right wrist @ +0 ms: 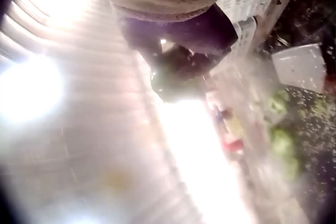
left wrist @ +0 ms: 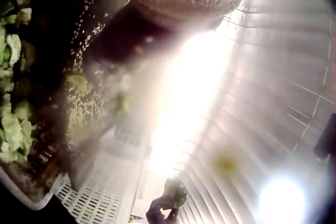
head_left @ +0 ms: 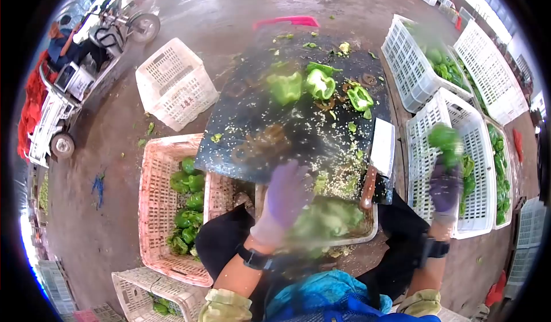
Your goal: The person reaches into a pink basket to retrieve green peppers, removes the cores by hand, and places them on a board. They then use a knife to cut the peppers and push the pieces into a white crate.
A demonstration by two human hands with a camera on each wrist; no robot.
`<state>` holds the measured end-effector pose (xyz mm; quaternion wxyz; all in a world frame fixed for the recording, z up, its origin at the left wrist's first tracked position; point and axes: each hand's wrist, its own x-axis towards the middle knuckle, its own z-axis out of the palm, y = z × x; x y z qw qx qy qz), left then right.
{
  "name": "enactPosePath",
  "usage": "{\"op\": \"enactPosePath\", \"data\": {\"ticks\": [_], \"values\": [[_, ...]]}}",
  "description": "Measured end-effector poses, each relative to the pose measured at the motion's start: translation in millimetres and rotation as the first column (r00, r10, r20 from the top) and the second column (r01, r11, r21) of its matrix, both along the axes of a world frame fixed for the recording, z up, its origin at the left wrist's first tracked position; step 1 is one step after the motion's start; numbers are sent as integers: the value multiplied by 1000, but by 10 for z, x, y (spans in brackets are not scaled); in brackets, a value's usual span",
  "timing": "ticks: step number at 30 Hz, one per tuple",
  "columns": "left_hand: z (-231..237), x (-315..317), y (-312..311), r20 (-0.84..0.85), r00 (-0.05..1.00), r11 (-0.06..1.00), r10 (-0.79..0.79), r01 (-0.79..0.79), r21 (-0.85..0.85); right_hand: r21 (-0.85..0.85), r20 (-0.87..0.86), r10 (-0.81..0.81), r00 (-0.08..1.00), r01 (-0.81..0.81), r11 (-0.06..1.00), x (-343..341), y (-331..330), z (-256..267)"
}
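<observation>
Right hand [head_left: 446,189] gripping a green pepper [head_left: 445,137], white crate [head_left: 422,167] beneath it, I'm hovering my left hand [head_left: 281,201], fingers extended, by the worktop [head_left: 241,109]; I'm judging a secure, gentle grip best.

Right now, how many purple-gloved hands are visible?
2: the left hand, at the near edge of the dark board; the right hand, holding a green bell pepper above a white crate.
</observation>
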<state>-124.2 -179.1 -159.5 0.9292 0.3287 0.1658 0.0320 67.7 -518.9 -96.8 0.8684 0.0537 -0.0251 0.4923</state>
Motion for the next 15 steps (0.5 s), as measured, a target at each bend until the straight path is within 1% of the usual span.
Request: {"op": "enactPosePath", "data": {"ticks": [1, 2, 3, 4, 5, 6, 7, 8, 9, 10, 11, 12, 13, 14, 15], "values": [[-6, 6, -4, -19, 1000, 1000, 19, -20, -17, -180, 277, -233, 932, 289, 940, 83, -273, 111], [-10, 14, -7, -38, 999, 999, 39, -40, -34, -153, 274, -565, 778, 615, 773, 280, -629, -15], [-9, 49, -9, -119, 990, 983, 74, -93, -160, -281, 366, -658, 658, 752, 596, 368, -650, 13], [-3, 83, -21, -204, 974, 948, 97, -152, -278, -376, 471, -709, 524, 847, 376, 473, -653, 40], [23, 107, -43, -210, 971, 952, 112, -165, -259, -276, 526, -535, 661, 728, 627, 699, -655, -129], [28, 122, -60, -212, 972, 951, 106, -161, -265, -392, 659, -510, 554, 831, 396, 670, -154, -52], [23, 142, -71, -212, 972, 950, 99, -156, -270, -487, 764, -418, 491, 864, 126, 636, 359, 34], [2, 164, -75, -215, 972, 949, 95, -153, -274, -553, 833, -29, 553, 829, -80, 686, 771, 85], [-80, 174, -80, -182, 978, 946, 100, -151, -288, -412, 846, 352, 400, 910, -46, 865, 948, -182], [-70, 192, -83, -184, 979, 954, 88, -136, -268, -285, 780, 583, 225, 958, 11, 918, 1223, -353], [-1, 215, -81, -184, 980, 961, 83, -127, -245, 31, 595, 790, -148, 986, 161, 1053, 1440, -365], [50, 230, -73, -184, 979, 967, 84, -124, -221, 84, 380, 921, -84, 995, 56, 1104, 1667, -428], [59, 223, -60, -167, 983, 964, 72, -112, -242, 73, 269, 958, -95, 994, 78, 1252, 1789, -556], [30, 213, -64, 14, 997, 976, 71, -66, -209, 61, 165, 979, -117, 992, 109, 1431, 1906, -698], [100, 231, -43, -134, 988, 964, 74, -105, -243, 83, 61, 992, -110, 991, 104, 1600, 1941, -849]]}}
